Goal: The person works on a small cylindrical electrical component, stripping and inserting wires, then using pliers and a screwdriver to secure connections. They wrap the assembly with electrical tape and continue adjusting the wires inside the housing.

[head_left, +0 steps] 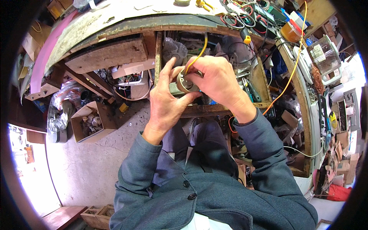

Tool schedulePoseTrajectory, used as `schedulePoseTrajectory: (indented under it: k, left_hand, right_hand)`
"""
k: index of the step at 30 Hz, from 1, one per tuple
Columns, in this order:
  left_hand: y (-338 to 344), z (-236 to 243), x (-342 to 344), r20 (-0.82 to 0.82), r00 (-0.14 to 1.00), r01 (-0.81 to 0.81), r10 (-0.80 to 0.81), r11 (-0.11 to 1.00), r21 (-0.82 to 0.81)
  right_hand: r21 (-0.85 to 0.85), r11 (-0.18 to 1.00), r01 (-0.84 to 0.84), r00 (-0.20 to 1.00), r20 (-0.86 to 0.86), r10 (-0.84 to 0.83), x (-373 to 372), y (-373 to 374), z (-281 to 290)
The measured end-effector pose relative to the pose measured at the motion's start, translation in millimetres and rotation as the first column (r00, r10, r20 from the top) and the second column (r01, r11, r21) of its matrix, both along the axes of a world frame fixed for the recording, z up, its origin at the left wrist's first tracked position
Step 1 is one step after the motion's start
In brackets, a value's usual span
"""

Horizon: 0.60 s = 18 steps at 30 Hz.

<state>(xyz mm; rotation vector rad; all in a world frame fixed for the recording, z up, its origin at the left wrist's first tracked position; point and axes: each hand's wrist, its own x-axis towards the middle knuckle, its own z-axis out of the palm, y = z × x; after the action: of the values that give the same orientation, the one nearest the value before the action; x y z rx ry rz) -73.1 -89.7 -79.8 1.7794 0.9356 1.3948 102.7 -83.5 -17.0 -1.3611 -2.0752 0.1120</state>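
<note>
Fingers of the left hand [165, 100] curve around a round, pale part [181, 82], thumb beneath and fingertips above, so that hand is closed on it. Those of the right hand [221, 79] come in from the other side, narrowly bunched at its open face; whether they pinch something small there I cannot tell, since the knuckles hide the tips.

Work on the part looks to be under way: it is picked up, steadied and turned so that its opening meets the right fingers. Nothing shows as finished; what is done inside it is hidden, and letting go and setting it down are not yet done.

The part sits between the two hands, against the left palm side and just at the right fingertips, above the near left portion of the open drawer [207, 110]. A yellow cord [203, 50] comes down over the drawer to the part's upper rim; whether it is attached I cannot see.

Within the drawer, at its far left corner, lies a clear plastic bag [174, 49]. An orange cord [293, 82] hangs to the drawer's right. Left of the drawer, on the floor, stands an open cardboard box [104, 132]; beyond it stretches the worktop [126, 21].
</note>
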Motion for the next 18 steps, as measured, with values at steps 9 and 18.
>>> schedulePoseTrajectory:
  k: [9,18]
  left_hand:
    - [1,-2,-3,0.022,0.999,0.034,-0.033,0.998,-0.058]
    - [0,0,-3,0.027,0.997,0.080,-0.078,0.993,-0.092]
  right_hand:
    - [0.024,0.999,-0.036,0.995,-0.095,0.038,5,0,-8]
    - [-0.093,0.987,-0.132,0.982,-0.148,0.117,13,2,-20]
